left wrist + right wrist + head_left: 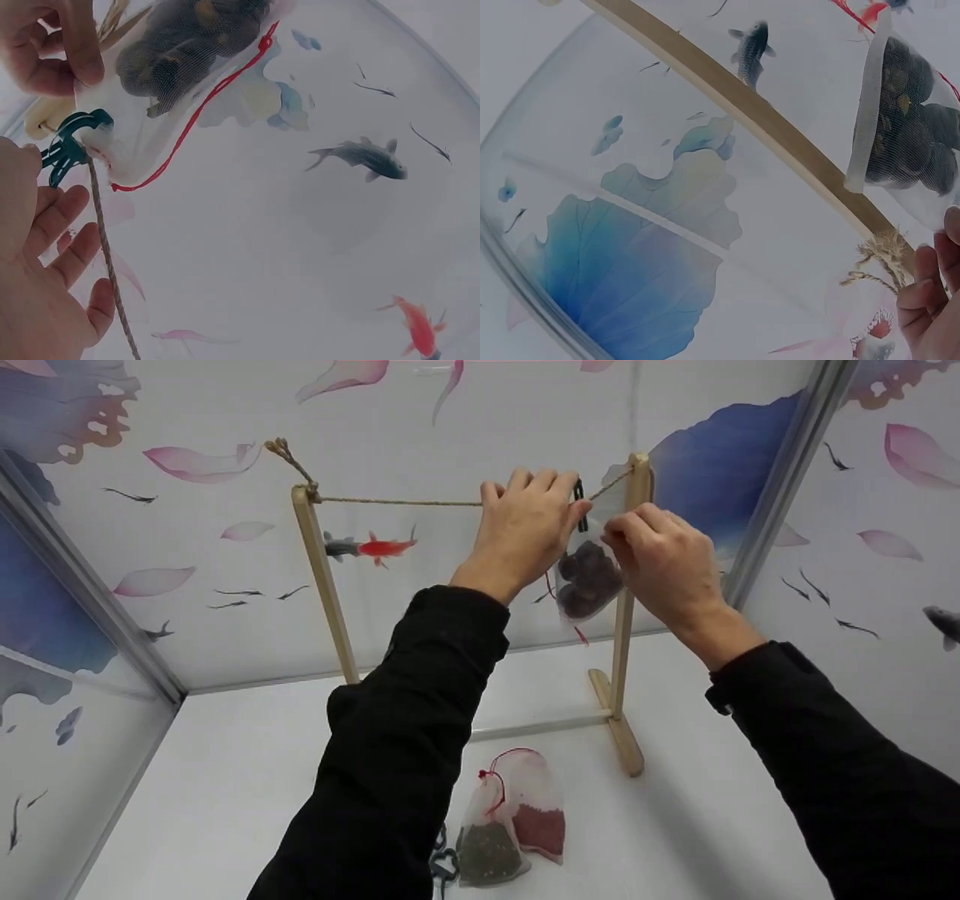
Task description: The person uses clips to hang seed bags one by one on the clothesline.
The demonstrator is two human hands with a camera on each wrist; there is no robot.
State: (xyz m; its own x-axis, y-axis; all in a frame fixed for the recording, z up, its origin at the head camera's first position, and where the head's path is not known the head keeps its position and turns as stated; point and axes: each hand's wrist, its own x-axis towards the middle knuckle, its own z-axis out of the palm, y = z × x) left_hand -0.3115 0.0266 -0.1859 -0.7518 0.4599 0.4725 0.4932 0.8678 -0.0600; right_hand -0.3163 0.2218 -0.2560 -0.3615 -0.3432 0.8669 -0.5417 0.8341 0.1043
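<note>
A mesh drawstring bag (589, 577) of dark round lumps, with a red cord, hangs beside the taut rope (397, 502) near the right post. A dark green plastic clothespin (79, 142) sits where the bag's top meets the rope. My left hand (525, 525) is up at the rope and pinches the clothespin's handle end; its other fingers are loosely bent in the left wrist view. With thumb and fingertips, my right hand (671, 562) pinches the bag's upper edge, just right of the clothespin. In the right wrist view only the fingers (930, 277) of that hand show, below the bag.
A wooden stand carries the rope between its left post (326, 585) and right post (637, 487). On the white table lie a mesh bag of grey-green filling (491, 851), one of red filling (540, 829), and dark clips (444, 862) partly behind my left sleeve. Printed panels surround the table.
</note>
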